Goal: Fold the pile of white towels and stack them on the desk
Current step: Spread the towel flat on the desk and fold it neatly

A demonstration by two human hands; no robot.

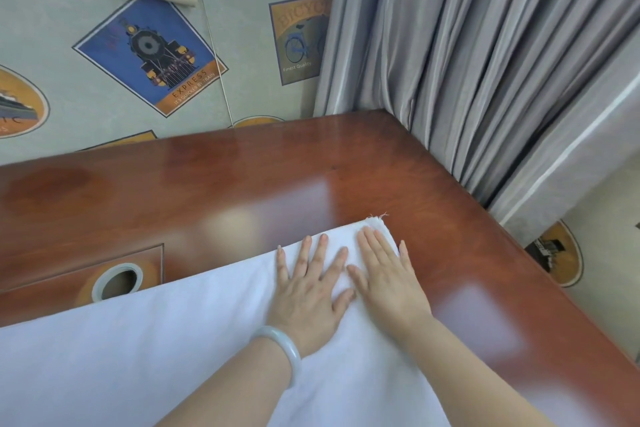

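Observation:
A white towel (166,350) lies spread flat over the near part of the reddish-brown wooden desk (242,177). Its far right corner, with a frayed thread, reaches toward the desk's right side. My left hand (308,291), with a pale bangle on the wrist, presses flat on the towel near that corner, fingers spread and straight. My right hand (388,274) lies flat beside it, fingers straight, right at the corner. The two hands almost touch. Neither hand grips the cloth.
A round cable hole with a grey ring (117,282) sits in the desk at the left, just beyond the towel's far edge. Grey curtains (485,62) hang behind the desk's right corner. Patterned wallpaper (149,55) covers the wall behind.

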